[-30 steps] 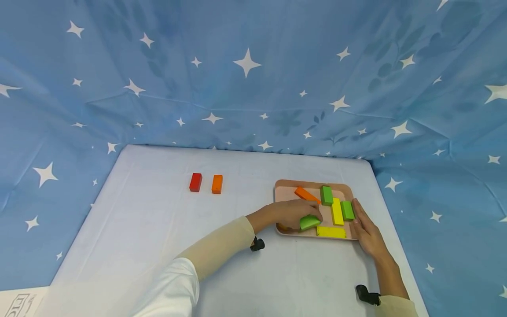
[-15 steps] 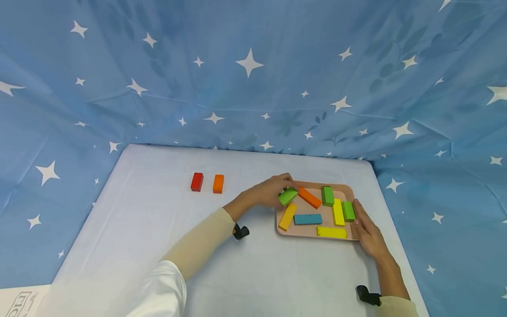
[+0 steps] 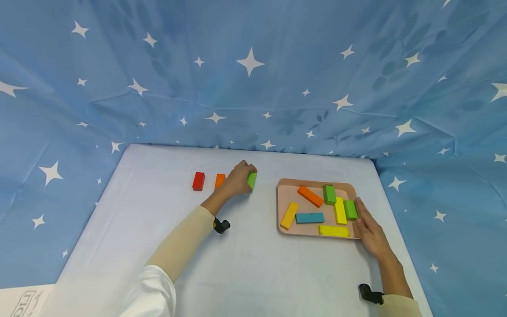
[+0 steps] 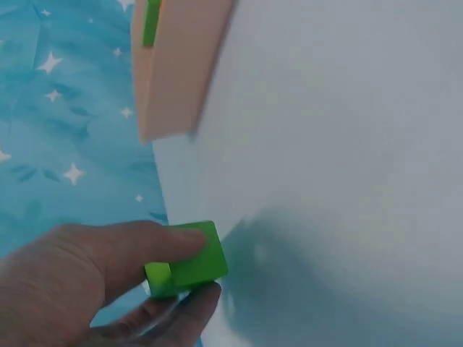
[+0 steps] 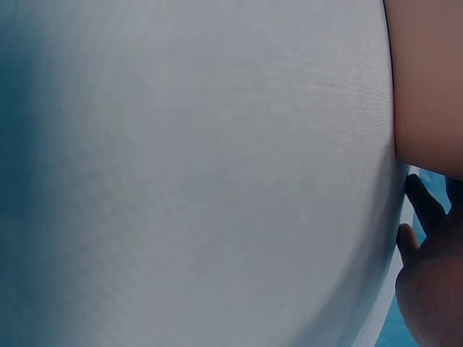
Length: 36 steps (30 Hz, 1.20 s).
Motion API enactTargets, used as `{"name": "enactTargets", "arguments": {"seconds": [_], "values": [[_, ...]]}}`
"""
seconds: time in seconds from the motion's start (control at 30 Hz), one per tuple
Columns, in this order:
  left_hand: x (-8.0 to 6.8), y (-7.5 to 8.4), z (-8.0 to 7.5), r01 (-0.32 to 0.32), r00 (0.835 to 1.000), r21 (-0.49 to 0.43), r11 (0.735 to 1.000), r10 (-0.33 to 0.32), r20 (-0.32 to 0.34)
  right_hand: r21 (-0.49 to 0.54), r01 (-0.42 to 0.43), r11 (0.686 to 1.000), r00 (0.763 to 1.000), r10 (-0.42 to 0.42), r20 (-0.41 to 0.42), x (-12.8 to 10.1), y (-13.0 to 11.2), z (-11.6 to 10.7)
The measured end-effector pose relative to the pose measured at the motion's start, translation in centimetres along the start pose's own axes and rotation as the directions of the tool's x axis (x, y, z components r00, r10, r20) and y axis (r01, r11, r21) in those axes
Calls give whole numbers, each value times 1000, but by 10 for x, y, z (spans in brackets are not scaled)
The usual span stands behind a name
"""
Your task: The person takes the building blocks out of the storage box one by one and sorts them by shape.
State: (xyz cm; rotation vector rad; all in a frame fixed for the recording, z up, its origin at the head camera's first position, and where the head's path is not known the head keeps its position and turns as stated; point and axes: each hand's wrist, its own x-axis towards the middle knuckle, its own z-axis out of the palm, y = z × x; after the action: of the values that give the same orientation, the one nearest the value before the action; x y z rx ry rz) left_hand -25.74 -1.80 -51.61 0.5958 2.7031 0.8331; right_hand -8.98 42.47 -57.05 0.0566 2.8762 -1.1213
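Note:
In the head view my left hand (image 3: 237, 178) pinches a green block (image 3: 251, 179) between thumb and fingers, beside an orange block (image 3: 219, 180) that it partly covers. The left wrist view shows the thumb lying along the green block's face, close over the white table, with fingertips under it. My right hand (image 3: 370, 231) rests its straight fingers along the right side of a pink tray (image 3: 283, 196). The tray holds an orange-red block (image 3: 310, 196), a blue block (image 3: 310, 218), an amber block (image 3: 289, 215), two green blocks and two yellow blocks (image 3: 334, 231).
A red block (image 3: 199, 181) stands left of the orange one on the white tabletop (image 3: 253, 264). Blue star-patterned cloth (image 3: 222, 79) hangs behind and beside the table. A printed white sheet (image 3: 25, 301) shows at the lower left corner.
My left hand has lifted the green block out of the tray and carried it left to beside the orange block. The right hand stays at the tray's side.

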Motion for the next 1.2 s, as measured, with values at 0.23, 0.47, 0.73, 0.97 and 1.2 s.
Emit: {"name": "enactTargets", "arguments": {"seconds": [0.23, 0.47, 0.73, 0.97, 1.2], "values": [[-7, -13, 2, 84, 996, 6, 996, -84, -24, 9, 2, 1000, 1000, -2, 2, 0, 0, 0], [-13, -16, 3, 118, 993, 7, 993, -118, -29, 5, -7, 1000, 1000, 7, -1, -1, 1, 1], [-14, -17, 6, 130, 991, 15, 991, -130, -34, 8, 4, 1000, 1000, -4, -4, 0, 1, 2], [-15, -19, 7, 129, 991, 19, 991, -129, -31, 1, 12, 1000, 1000, -12, -9, 0, 1, 3], [-16, -17, 8, 115, 993, 38, 993, -114, -31, -5, 21, 1000, 1000, -21, -14, -2, 0, 1]]}}
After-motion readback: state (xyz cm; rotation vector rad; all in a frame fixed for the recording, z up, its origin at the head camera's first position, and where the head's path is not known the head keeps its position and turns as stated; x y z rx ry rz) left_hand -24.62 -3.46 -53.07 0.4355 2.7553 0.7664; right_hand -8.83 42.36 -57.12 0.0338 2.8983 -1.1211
